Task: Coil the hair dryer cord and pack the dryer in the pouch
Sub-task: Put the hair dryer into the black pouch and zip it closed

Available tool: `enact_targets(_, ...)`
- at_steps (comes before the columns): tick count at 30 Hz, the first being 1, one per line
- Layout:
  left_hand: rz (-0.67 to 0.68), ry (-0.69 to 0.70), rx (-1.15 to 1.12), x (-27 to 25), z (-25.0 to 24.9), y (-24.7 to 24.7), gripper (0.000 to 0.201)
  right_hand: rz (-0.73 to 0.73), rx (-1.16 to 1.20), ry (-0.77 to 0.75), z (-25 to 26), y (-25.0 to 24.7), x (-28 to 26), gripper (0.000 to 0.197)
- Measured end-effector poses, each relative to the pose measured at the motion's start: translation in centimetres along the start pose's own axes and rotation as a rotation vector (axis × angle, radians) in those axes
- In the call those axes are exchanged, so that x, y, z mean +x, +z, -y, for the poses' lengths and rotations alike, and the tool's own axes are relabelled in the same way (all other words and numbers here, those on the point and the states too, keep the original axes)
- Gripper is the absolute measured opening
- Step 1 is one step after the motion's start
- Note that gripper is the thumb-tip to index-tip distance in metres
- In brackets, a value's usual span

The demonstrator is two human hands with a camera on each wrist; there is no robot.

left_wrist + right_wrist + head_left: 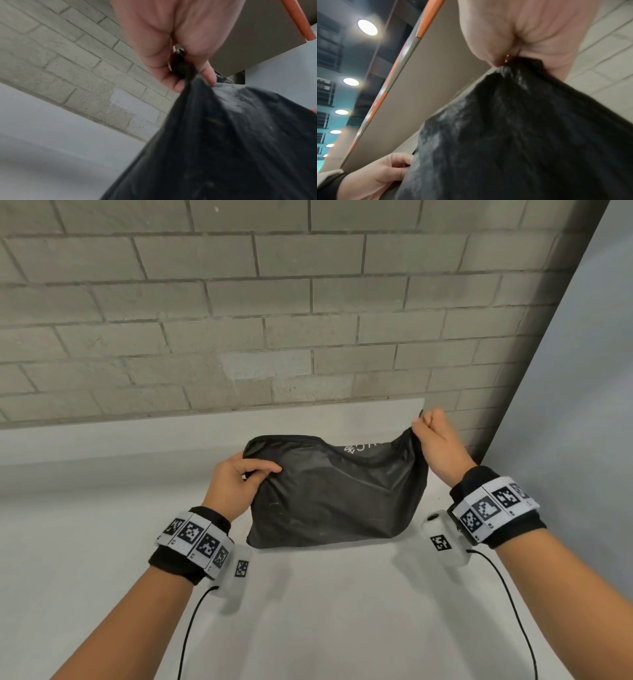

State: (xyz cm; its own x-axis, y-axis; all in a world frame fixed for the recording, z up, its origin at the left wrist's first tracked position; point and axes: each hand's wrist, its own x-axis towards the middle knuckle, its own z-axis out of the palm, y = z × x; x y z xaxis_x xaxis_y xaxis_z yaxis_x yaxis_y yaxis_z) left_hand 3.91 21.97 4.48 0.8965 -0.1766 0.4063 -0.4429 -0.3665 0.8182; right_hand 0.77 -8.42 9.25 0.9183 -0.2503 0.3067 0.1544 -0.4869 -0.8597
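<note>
A black fabric pouch [335,494] with white lettering near its top lies partly lifted on the white table [342,611]. It looks bulky. No hair dryer or cord shows in any view. My left hand [260,472] pinches the pouch's upper left edge, thumb on the front face. My right hand [419,426] pinches the upper right corner and holds it raised. In the left wrist view the left hand [187,75] grips a bunched fold of the pouch [223,142]. In the right wrist view the right hand [513,62] grips a gathered corner of the pouch [522,135].
A grey brick wall [274,302] rises right behind the table. A grey partition panel [582,405] closes off the right side. Thin black cables [191,628] run from both wrist cameras toward me. Bare white tabletop lies in front of the pouch.
</note>
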Motion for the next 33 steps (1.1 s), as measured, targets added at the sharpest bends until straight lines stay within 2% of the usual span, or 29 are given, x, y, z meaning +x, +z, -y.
enact_targets(3,-0.042,-0.045,0.060,0.6,-0.4,-0.8,0.029,0.101,0.040,-0.062,0.5,-0.5,0.5,0.044)
enact_targets(9,-0.032,-0.161,0.079,2.1,-0.1,-2.7,0.026,0.105,-0.100,-0.269,1.8,-1.2,1.1,0.045)
enact_targets(17,0.085,-0.273,0.166,3.7,1.4,-3.3,0.026,0.126,-0.224,-0.079,0.4,0.8,2.8,0.046)
enact_targets(21,0.086,-0.300,0.169,5.6,2.6,-3.4,0.026,0.112,-0.326,-0.083,-1.2,2.0,4.9,0.038)
enact_targets(24,0.108,-0.315,0.219,7.4,3.8,-3.2,0.023,0.166,-0.400,-0.103,-2.2,2.8,7.3,0.032)
enact_targets(28,0.265,-0.326,0.319,10.3,5.3,-2.5,0.033,0.266,-0.391,0.037,-3.5,3.9,11.4,0.022)
enact_targets(31,0.485,-0.376,0.415,12.4,7.0,-1.6,0.051,0.299,-0.386,0.060,-4.8,4.7,13.9,0.024)
enact_targets(33,0.544,-0.397,0.431,13.9,8.5,-0.7,0.059,0.327,-0.399,0.031,-5.8,5.3,15.5,0.027)
